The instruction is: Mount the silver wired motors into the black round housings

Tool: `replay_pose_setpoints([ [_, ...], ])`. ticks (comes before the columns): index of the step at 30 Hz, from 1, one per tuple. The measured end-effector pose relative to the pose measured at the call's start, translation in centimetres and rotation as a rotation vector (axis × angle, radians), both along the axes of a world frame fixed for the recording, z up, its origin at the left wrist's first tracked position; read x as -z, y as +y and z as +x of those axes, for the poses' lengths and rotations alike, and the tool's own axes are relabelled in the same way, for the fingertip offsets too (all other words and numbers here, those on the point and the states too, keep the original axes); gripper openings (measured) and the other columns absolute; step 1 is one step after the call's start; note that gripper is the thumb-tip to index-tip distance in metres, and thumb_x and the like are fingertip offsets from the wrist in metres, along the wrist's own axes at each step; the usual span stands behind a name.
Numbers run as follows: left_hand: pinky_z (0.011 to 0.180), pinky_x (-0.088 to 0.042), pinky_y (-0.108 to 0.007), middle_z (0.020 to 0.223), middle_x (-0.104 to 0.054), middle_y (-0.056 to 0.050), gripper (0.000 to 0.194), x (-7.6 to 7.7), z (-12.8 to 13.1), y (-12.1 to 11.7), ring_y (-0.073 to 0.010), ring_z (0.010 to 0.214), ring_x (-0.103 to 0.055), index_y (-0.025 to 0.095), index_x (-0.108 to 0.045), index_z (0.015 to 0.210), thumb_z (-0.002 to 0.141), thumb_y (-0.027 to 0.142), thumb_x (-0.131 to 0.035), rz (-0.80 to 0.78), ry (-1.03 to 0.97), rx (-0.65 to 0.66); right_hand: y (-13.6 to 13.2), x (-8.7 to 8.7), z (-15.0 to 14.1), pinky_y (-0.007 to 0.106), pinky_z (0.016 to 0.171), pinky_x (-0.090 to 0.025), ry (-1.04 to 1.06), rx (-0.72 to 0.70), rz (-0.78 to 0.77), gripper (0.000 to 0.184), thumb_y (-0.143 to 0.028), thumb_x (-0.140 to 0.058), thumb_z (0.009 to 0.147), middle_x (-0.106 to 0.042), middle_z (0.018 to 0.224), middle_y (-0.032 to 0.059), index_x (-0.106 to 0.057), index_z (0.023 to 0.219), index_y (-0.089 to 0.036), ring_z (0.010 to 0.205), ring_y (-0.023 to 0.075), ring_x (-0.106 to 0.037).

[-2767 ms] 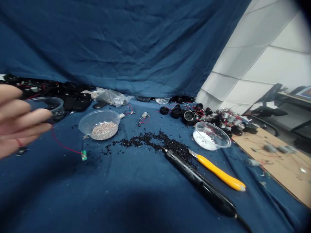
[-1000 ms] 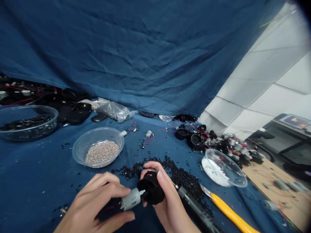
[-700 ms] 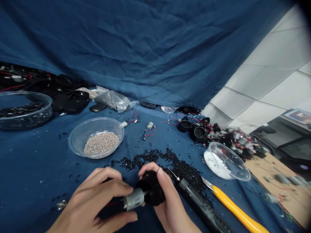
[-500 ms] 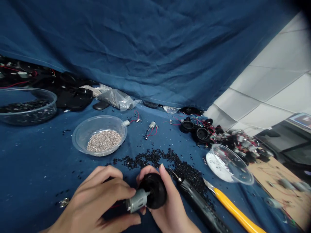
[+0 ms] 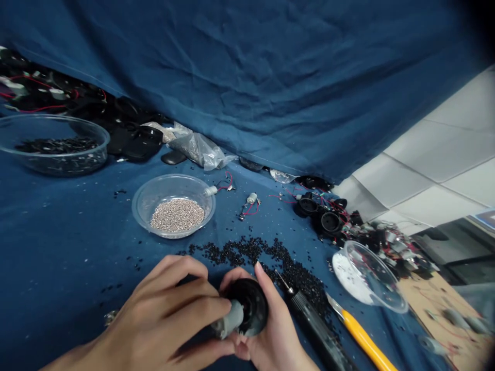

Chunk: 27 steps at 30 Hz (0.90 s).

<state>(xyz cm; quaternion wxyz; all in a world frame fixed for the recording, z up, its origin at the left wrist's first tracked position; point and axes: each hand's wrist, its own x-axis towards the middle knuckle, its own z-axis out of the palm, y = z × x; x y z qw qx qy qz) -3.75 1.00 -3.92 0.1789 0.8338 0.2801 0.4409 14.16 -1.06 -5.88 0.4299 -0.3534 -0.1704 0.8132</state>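
My left hand point(image 5: 166, 314) pinches a small silvery electric motor point(image 5: 229, 320) between thumb and fingers. The motor's front end sits at the mouth of a round black plastic housing point(image 5: 251, 304); how deep it goes in I cannot tell. Around that housing the fingers and thumb of my right hand point(image 5: 276, 324) are wrapped. Right beside this hand lies a black electric screwdriver point(image 5: 315, 324), its thin bit pointing up and left. A craft knife with a yellow handle point(image 5: 365, 340) rests farther right. Many tiny black pieces point(image 5: 278, 257) are scattered beyond my hands.
A clear bowl of small metal screws point(image 5: 174, 206) stands ahead, with a bigger bowl of black parts point(image 5: 54, 144) far left. To the right are a tub of white paste point(image 5: 351, 278), a heap of wired motors point(image 5: 398, 247) and a brown board point(image 5: 429, 293).
The motor has moved right, up against the black housing; the shaft that showed between them is now hidden. The camera's view has shifted and tilted slightly.
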Motion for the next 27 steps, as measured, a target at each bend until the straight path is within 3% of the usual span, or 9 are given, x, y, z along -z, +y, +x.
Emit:
replay_pose_setpoints([
  [6,0.086,-0.036,-0.027,0.085,-0.071,0.007,0.011,0.0,-0.2,0.0,-0.015,0.09,-0.052,0.022,-0.068,0.094,0.099,0.029,-0.06,0.035,-0.016,-0.009,0.1,-0.6,-0.3,0.008,0.028,-0.029,-0.077,-0.049,-0.061,0.061,-0.075,-0.072,0.071,-0.048,0.051,-0.0043,-0.06,0.086,-0.016,0.036,0.0039,-0.038],
  [14,0.088,-0.037,-0.029,0.092,-0.072,0.005,0.018,-0.2,-0.2,0.0,-0.0165,0.092,-0.052,0.022,-0.068,0.101,0.101,0.016,-0.052,0.047,0.005,0.038,-0.1,-0.5,0.0,0.008,0.029,-0.025,-0.056,-0.073,-0.044,0.064,-0.077,-0.07,0.073,-0.048,0.051,-0.0065,-0.059,0.091,-0.017,0.032,0.0032,-0.038],
  [17,0.088,-0.038,-0.03,0.096,-0.072,0.005,0.024,-0.3,-0.3,0.0,-0.0167,0.095,-0.053,0.023,-0.068,0.105,0.103,0.014,-0.045,0.038,0.017,0.057,-0.3,-0.1,0.3,0.009,0.028,-0.028,-0.025,-0.08,-0.024,0.064,-0.076,-0.068,0.076,-0.053,0.054,-0.0056,-0.059,0.098,-0.017,0.032,0.0034,-0.04],
  [23,0.09,-0.043,-0.03,0.1,-0.071,0.003,0.028,-0.1,-0.7,0.1,-0.0176,0.101,-0.054,0.025,-0.066,0.099,0.102,0.011,-0.042,-0.019,0.104,0.08,-0.5,0.4,1.3,0.01,0.033,-0.039,-0.013,-0.177,0.09,0.067,-0.075,-0.054,0.088,-0.067,0.072,0.006,-0.052,0.122,-0.017,0.04,0.0073,-0.052],
  [27,0.09,-0.045,-0.031,0.102,-0.072,0.002,0.03,0.0,-0.8,0.1,-0.0184,0.102,-0.055,0.026,-0.066,0.104,0.102,0.01,-0.041,0.001,0.134,0.085,-0.9,0.5,1.8,0.009,0.033,-0.036,-0.208,-0.166,0.107,0.07,-0.077,-0.052,0.088,-0.058,0.06,0.0002,-0.055,0.123,-0.016,0.039,0.006,-0.047],
])
